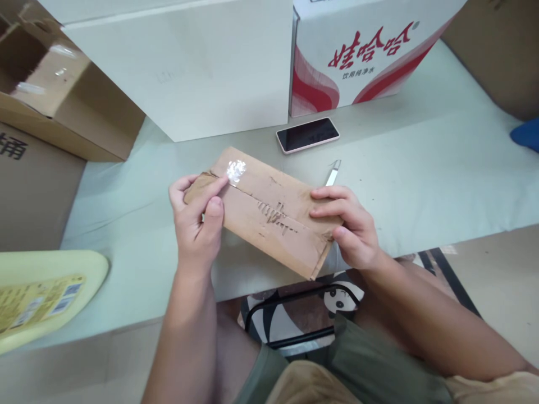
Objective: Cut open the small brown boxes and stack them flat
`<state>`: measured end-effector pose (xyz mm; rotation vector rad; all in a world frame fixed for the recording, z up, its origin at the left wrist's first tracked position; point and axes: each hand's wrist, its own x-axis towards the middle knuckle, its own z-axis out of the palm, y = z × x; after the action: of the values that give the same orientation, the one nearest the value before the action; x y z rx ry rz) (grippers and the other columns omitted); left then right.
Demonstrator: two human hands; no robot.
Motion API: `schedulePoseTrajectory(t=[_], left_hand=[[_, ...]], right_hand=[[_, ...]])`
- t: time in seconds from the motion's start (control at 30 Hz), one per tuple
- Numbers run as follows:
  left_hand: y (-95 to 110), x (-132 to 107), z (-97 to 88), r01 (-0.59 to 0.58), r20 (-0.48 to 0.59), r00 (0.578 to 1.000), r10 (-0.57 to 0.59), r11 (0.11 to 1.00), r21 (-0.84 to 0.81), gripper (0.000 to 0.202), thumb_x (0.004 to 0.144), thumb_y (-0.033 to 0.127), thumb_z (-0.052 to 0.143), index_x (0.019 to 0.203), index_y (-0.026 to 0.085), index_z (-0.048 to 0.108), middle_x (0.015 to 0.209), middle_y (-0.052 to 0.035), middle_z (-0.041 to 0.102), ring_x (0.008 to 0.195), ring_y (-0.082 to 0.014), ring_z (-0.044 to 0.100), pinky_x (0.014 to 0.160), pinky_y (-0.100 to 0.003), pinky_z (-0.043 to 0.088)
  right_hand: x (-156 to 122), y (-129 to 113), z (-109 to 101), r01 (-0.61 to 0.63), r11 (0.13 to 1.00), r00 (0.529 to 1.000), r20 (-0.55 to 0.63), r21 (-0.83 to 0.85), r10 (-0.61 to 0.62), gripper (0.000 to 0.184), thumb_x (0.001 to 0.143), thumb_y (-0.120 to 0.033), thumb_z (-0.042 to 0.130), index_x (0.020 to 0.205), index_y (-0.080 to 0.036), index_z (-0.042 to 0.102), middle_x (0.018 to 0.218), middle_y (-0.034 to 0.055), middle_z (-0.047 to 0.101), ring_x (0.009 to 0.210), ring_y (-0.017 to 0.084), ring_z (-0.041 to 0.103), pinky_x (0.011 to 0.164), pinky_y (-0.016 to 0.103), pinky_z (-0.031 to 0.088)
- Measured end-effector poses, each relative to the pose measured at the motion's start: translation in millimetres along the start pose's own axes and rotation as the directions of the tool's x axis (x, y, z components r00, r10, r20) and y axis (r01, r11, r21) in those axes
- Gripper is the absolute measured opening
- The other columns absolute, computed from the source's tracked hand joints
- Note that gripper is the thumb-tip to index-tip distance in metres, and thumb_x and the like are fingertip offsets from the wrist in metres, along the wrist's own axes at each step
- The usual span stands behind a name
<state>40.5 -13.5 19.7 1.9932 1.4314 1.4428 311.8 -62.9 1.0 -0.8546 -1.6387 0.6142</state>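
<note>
Between my two hands a small flat cardboard box [252,196] is held up, tilted down to the right. Its face has a seam, torn patches along it and a shiny piece of clear tape [236,171] near the left end. My left hand [197,216] grips the left end, index finger by the tape and thumb on the face. My right hand [351,224] holds the right end, fingers on top and thumb at the lower corner. Just beyond my right hand lies a box cutter [334,173] on the pale green cloth.
A phone [308,135] lies face up behind the box. A large white box [189,73] and a white and red water carton [357,62] stand behind it. Opened cardboard boxes [92,104] are at left, near a yellow-green bottle [90,266]. The cloth-covered surface [438,185] ends before my lap.
</note>
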Motion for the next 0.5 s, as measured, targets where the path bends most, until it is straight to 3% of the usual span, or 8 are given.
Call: schedulePoseTrajectory(t=[0.17,0.3,0.37,0.5], left_hand=[[3,1,-0.2,0.022,-0.009,1.000,-0.022,1.000,0.009,0.030,0.097,0.049,0.060,0.108,0.032,0.082,0.122,-0.0099,0.060,0.127,-0.0286,0.056,0.115,-0.048,0.049],[-7,-1,-5.8,0.046,-0.022,0.999,-0.047,0.998,-0.044,0.029,0.096,0.046,0.063,0.110,0.031,0.083,0.125,-0.0096,0.060,0.130,-0.0286,0.055,0.118,-0.047,0.046],[-13,-1,-10.0,0.099,-0.049,0.993,-0.104,0.991,-0.094,0.031,0.094,0.046,0.065,0.112,0.028,0.083,0.128,-0.0095,0.061,0.133,-0.0288,0.054,0.120,-0.047,0.043],[-17,4,-18.6,0.253,-0.213,0.931,-0.296,0.945,-0.209,0.035,0.085,0.043,0.067,0.107,0.019,0.082,0.127,-0.0101,0.069,0.133,-0.0298,0.057,0.123,-0.047,0.039]], right_hand=[[-3,1,1,-0.046,0.994,0.999,0.006,0.100,0.046,0.027,0.099,-0.046,0.056,0.115,-0.031,0.073,0.129,0.0060,0.068,0.122,0.029,0.065,0.104,0.049,0.055],[-9,9,6,-0.109,0.972,0.993,-0.017,0.207,0.115,0.052,0.097,-0.060,0.054,0.143,-0.036,0.052,0.151,0.0065,0.057,0.127,0.031,0.064,0.102,0.051,0.057],[-11,16,8,-0.168,0.957,0.983,-0.037,0.236,0.182,0.059,0.096,-0.066,0.052,0.146,-0.036,0.047,0.155,0.0079,0.053,0.127,0.031,0.065,0.100,0.050,0.058],[-11,27,9,-0.343,0.919,0.934,-0.030,0.194,0.355,0.051,0.101,-0.064,0.047,0.134,-0.027,0.061,0.133,0.0091,0.069,0.121,0.027,0.067,0.101,0.045,0.056]])
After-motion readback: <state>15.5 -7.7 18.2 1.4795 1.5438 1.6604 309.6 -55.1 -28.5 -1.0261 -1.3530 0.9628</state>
